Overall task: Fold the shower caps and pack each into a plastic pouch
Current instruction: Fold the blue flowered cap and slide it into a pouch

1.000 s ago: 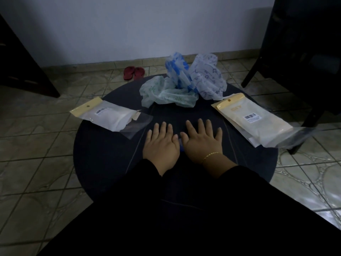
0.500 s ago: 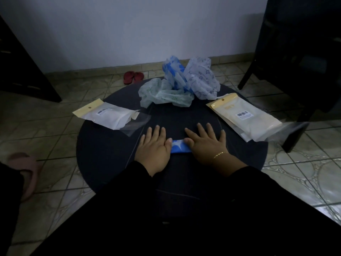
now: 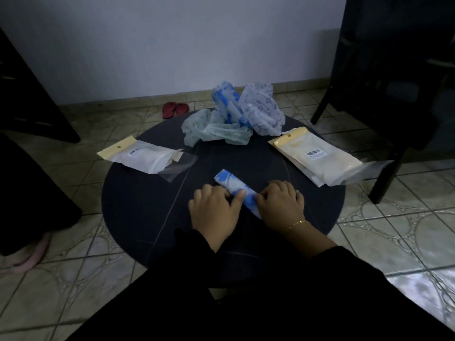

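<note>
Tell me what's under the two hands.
A folded blue cap lies slanted on the table, held by the left hand and right hand. Its near end is covered.

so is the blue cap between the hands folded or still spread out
Folded: the blue shower cap is a narrow, compact strip lying on the table, the left hand and right hand pinching its near end.

Bare table (image 3: 138, 200) between left pouch (image 3: 145, 157), right pouches (image 3: 320, 158); caps (image 3: 231, 119) behind
</note>
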`<state>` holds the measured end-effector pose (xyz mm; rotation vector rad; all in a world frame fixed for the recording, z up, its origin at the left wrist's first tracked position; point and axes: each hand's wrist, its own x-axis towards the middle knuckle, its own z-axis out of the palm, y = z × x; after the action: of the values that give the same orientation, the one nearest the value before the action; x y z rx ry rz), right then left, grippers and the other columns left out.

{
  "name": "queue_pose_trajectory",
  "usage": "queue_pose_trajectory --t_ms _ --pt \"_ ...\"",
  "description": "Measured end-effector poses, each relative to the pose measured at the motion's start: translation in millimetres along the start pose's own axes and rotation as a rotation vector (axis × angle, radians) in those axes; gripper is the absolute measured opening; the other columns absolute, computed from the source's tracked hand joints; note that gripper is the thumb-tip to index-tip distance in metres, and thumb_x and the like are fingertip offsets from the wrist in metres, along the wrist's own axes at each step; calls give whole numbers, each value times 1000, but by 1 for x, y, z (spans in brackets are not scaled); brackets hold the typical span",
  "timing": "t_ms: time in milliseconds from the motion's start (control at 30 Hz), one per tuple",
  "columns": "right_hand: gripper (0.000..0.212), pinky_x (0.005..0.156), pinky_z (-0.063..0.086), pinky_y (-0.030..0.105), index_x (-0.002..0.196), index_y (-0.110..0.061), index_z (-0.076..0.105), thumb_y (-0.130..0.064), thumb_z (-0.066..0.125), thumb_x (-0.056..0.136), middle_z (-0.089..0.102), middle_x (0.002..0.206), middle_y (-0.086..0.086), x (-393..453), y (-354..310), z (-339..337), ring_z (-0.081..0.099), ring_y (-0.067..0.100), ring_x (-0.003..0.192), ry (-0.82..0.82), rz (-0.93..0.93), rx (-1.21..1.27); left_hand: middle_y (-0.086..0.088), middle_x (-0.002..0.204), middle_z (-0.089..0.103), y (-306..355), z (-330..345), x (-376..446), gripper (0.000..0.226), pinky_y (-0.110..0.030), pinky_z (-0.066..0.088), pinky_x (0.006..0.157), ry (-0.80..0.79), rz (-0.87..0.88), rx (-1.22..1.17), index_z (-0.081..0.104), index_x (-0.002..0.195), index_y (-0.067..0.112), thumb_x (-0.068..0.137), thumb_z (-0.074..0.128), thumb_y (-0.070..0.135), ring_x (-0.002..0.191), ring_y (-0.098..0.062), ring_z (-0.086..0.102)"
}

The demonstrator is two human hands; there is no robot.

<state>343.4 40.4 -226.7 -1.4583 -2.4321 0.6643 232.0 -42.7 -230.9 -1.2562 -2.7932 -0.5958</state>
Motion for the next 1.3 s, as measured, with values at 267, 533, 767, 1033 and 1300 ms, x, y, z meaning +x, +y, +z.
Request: queue_pose_trajectory --t_ms 267,533,767,1033,1300 --pt "15 95 41 36 97 -20 54 -35 51 94 60 100 1 2 9 -20 56 20 103 41 57 333 7 107 63 48 2 11 18 -44 37 102 -390 -227 -729 51 97 35 84 51 47 103 -18 59" --pt "15 80 53 38 100 -16 50 -23 59 90 65 96 7 4 34 -67 64 22 88 214 137 639 0 108 64 107 3 20 14 -45 47 96 -422 -146 -1049 58 102 28 93 48 26 100 -19 61" --pt "16 65 45 31 106 -13 49 -21 53 93 58 76 1 10 60 -102 57 21 71 468 154 474 -2 136 47 146 26 48 42 -38 36 94 -82 633 -108 47 130 19 89 46 15 124 -23 42" --pt "22 65 51 36 110 -14 48 -27 52 93 62 77 3 6 73 -96 61 23 71 448 227 402 2 90 72 144 40 66 37 -34 38 76 29 1046 267 71 84 19 79 34 18 100 -19 63" --pt "16 67 50 38 108 -18 44 -27 46 95 63 85 7 3 70 -86 61 28 75 453 261 373 1 78 69 114 43 50 16 -34 41 65 273 1145 -50 74 84 18 82 58 21 73 -22 63"
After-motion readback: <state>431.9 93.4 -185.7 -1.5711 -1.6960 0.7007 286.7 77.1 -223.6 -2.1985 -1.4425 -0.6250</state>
